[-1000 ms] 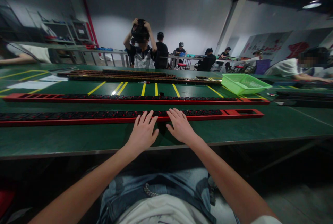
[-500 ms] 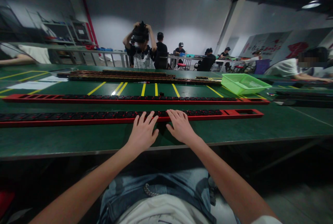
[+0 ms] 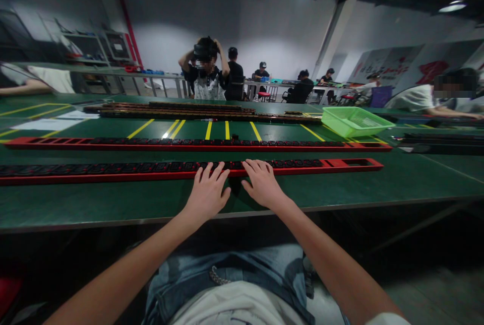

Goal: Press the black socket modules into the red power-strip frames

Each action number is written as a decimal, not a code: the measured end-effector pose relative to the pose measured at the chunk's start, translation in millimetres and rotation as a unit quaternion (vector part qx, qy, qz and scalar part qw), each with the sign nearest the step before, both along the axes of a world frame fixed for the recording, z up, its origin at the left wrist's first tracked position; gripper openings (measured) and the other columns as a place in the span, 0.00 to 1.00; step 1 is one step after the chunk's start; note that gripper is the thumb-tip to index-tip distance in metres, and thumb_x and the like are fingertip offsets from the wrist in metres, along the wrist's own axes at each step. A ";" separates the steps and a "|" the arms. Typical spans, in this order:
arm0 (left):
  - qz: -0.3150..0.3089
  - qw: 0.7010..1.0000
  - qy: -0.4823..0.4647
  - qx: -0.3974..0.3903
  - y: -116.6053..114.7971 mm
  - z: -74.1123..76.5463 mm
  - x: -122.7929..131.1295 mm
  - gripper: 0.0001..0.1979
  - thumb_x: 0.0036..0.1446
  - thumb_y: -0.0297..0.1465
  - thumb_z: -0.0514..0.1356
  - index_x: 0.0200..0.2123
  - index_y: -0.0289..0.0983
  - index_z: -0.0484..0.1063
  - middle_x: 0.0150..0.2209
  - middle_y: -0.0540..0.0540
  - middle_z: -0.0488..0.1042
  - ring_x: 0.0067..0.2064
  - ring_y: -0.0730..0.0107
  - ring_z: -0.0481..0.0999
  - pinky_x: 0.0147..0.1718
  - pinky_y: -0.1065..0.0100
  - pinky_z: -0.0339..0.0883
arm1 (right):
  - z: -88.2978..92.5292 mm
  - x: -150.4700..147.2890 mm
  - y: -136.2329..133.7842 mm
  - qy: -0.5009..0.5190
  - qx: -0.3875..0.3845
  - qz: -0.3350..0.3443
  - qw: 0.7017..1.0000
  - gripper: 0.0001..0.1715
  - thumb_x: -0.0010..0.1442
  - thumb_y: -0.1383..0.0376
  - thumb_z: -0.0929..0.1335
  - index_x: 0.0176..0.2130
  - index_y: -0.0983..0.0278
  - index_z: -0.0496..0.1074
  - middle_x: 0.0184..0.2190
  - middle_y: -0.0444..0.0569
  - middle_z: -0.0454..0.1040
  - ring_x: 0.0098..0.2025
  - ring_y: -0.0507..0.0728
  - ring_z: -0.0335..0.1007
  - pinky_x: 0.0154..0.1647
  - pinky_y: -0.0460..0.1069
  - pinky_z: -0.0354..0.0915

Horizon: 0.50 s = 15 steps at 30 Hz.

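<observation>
A long red strip frame (image 3: pixel 351 168) lies across the near part of the table, its slots filled with a row of black square pieces (image 3: pixel 147 167). My left hand (image 3: pixel 207 190) rests its spread fingertips on the near edge of this frame, left of the middle. Just to the right, my right hand (image 3: pixel 262 182) touches the same frame with its fingers stretched out. Neither hand grips anything. Behind it runs a second red strip frame (image 3: pixel 372 147), also holding black pieces; its left end shows open slots.
Long dark strips (image 3: pixel 174 109) lie stacked farther back on the green table (image 3: pixel 124 206). A light green basket (image 3: pixel 355 121) stands at the back right, near dark bars (image 3: pixel 442 144). White papers (image 3: pixel 53 122) lie at left. A person (image 3: pixel 207 70) is across the table.
My hands stay on the near frame with hardly any movement. Across the table, the person's headgear and raised hands have shifted slightly.
</observation>
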State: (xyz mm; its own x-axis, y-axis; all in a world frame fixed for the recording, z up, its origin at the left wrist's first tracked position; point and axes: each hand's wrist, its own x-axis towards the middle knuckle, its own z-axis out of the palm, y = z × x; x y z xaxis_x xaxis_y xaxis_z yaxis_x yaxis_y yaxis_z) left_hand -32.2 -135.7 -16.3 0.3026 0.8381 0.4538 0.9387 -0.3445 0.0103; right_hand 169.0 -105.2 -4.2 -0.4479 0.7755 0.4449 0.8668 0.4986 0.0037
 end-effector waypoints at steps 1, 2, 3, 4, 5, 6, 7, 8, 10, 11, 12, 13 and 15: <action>0.000 1.000 -0.001 -0.001 0.2 -0.2 -0.1 0.26 0.65 0.37 0.54 0.64 0.40 0.66 0.69 0.46 0.60 0.69 0.45 0.57 0.67 0.43 0.52 | -0.2 0.1 0.2 0.000 0.000 0.000 1.000 0.31 0.66 0.61 0.64 0.65 0.68 0.63 0.65 0.57 0.64 0.65 0.66 0.56 0.66 0.63 0.51; -0.001 1.000 -0.001 -0.002 0.5 -0.4 -0.2 0.26 0.65 0.37 0.54 0.64 0.40 0.67 0.69 0.45 0.60 0.69 0.45 0.57 0.67 0.43 0.52 | -0.5 0.1 0.4 0.000 0.000 0.001 1.000 0.31 0.66 0.61 0.64 0.65 0.68 0.63 0.65 0.57 0.64 0.65 0.66 0.56 0.66 0.63 0.51; -0.001 1.000 -0.002 -0.002 0.7 -0.6 -0.3 0.26 0.64 0.37 0.54 0.64 0.40 0.67 0.69 0.45 0.60 0.69 0.45 0.57 0.67 0.43 0.52 | -0.7 0.0 0.6 0.001 0.000 0.001 1.000 0.31 0.66 0.61 0.64 0.65 0.68 0.63 0.65 0.58 0.64 0.65 0.66 0.56 0.66 0.63 0.51; -0.001 1.000 -0.003 -0.002 0.8 -0.8 -0.3 0.25 0.64 0.37 0.54 0.64 0.40 0.67 0.69 0.45 0.61 0.69 0.45 0.57 0.67 0.43 0.52 | -0.8 -0.1 0.8 0.001 -0.001 0.002 1.000 0.31 0.66 0.61 0.64 0.65 0.68 0.63 0.65 0.58 0.64 0.65 0.66 0.56 0.65 0.63 0.51; -0.002 1.000 -0.004 -0.001 0.9 -0.9 -0.4 0.25 0.64 0.37 0.54 0.64 0.40 0.67 0.69 0.45 0.61 0.69 0.45 0.57 0.67 0.43 0.52 | -0.9 -0.3 1.0 0.001 -0.001 0.002 1.000 0.31 0.66 0.61 0.64 0.65 0.68 0.63 0.65 0.58 0.64 0.65 0.66 0.56 0.65 0.63 0.51; -0.002 1.000 -0.005 0.000 0.9 -0.9 -0.4 0.25 0.64 0.37 0.55 0.64 0.40 0.67 0.69 0.45 0.61 0.69 0.45 0.57 0.67 0.43 0.52 | -0.9 -0.5 1.1 0.002 -0.002 0.002 1.000 0.31 0.66 0.61 0.64 0.65 0.67 0.63 0.65 0.57 0.64 0.65 0.66 0.56 0.65 0.63 0.51; -0.003 1.000 -0.005 0.000 0.9 -0.9 -0.5 0.25 0.64 0.37 0.55 0.64 0.40 0.67 0.69 0.45 0.61 0.69 0.45 0.57 0.67 0.44 0.52 | -0.9 -0.8 1.1 0.002 -0.002 0.001 1.000 0.31 0.66 0.61 0.64 0.65 0.67 0.63 0.65 0.57 0.64 0.65 0.66 0.56 0.65 0.63 0.51; -0.004 1.000 -0.005 0.000 0.8 -0.8 -0.5 0.25 0.64 0.37 0.55 0.63 0.40 0.67 0.69 0.45 0.61 0.69 0.45 0.57 0.67 0.44 0.52 | -0.8 -1.0 1.0 0.002 -0.003 0.001 1.000 0.31 0.66 0.61 0.64 0.65 0.67 0.63 0.65 0.57 0.64 0.65 0.66 0.56 0.65 0.63 0.51; -0.006 1.000 -0.005 -0.001 0.6 -0.6 -0.6 0.25 0.64 0.37 0.55 0.64 0.40 0.67 0.69 0.44 0.60 0.69 0.45 0.57 0.67 0.44 0.52 | -0.5 -1.4 0.7 0.002 -0.003 0.000 1.000 0.31 0.66 0.61 0.64 0.65 0.68 0.63 0.65 0.57 0.65 0.65 0.66 0.56 0.65 0.63 0.51; -0.007 1.000 -0.004 -0.001 0.5 -0.5 -0.7 0.25 0.64 0.37 0.55 0.64 0.40 0.67 0.69 0.43 0.60 0.69 0.45 0.58 0.67 0.44 0.53 | -0.3 -1.4 0.5 0.002 -0.003 0.000 1.000 0.31 0.66 0.61 0.64 0.65 0.68 0.63 0.65 0.57 0.65 0.65 0.66 0.56 0.66 0.63 0.51; -0.006 1.000 -0.004 0.000 0.4 -0.5 -0.7 0.26 0.64 0.37 0.55 0.64 0.40 0.66 0.70 0.42 0.60 0.69 0.45 0.58 0.67 0.44 0.53 | -0.2 -1.4 0.3 0.001 -0.003 0.001 1.000 0.31 0.66 0.61 0.64 0.65 0.68 0.63 0.65 0.57 0.65 0.65 0.66 0.56 0.66 0.63 0.51; -0.006 1.000 -0.004 0.002 0.3 -0.6 -0.7 0.26 0.64 0.37 0.55 0.64 0.40 0.66 0.70 0.41 0.59 0.69 0.45 0.58 0.67 0.44 0.53 | 0.0 -1.4 0.0 0.001 -0.003 0.000 1.000 0.31 0.67 0.61 0.64 0.65 0.68 0.63 0.65 0.57 0.65 0.65 0.66 0.56 0.66 0.63 0.51; -0.004 1.000 -0.004 0.005 0.3 -0.9 -0.7 0.26 0.64 0.37 0.55 0.64 0.39 0.66 0.70 0.39 0.59 0.69 0.45 0.58 0.66 0.45 0.53 | 0.4 -1.2 -0.4 0.001 -0.004 0.000 1.000 0.31 0.67 0.61 0.64 0.65 0.68 0.63 0.65 0.57 0.64 0.65 0.66 0.56 0.66 0.62 0.51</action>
State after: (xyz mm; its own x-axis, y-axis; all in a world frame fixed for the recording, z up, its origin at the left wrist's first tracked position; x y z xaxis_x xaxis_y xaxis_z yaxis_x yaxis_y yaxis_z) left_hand -32.9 -135.4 -17.2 0.3057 0.8312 0.4645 0.9359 -0.3520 0.0140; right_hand 167.7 -105.5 -3.8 -0.4467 0.7791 0.4398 0.8668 0.4986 -0.0030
